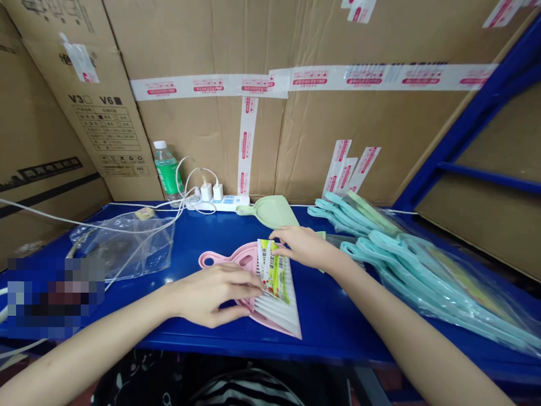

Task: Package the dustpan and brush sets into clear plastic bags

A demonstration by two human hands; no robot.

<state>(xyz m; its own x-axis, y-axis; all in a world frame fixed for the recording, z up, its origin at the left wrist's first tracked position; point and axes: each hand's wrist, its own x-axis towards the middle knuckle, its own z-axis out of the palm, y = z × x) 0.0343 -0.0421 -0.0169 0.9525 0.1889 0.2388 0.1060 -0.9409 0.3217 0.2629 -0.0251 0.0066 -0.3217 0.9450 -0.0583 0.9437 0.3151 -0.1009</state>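
Observation:
A pink brush and dustpan set point(276, 324) with white bristles lies on the blue table, its looped handle pointing left. On top of it rests a yellow-green printed packet point(274, 270). My left hand point(220, 293) lies over the pink set, fingers apart, its fingertips at the packet's lower left edge. My right hand point(300, 245) is at the packet's upper right, fingers bent over its top edge; whether they pinch it is hard to tell. Behind my hands a light green dustpan point(274, 211) lies flat.
Bagged turquoise-handled sets point(406, 259) are piled at the right. A power strip point(232, 202) with white chargers and a green-labelled bottle point(168, 172) stand at the back. A clear plastic bag point(135, 242) and cables lie at the left. Cardboard point(203, 39) walls the back.

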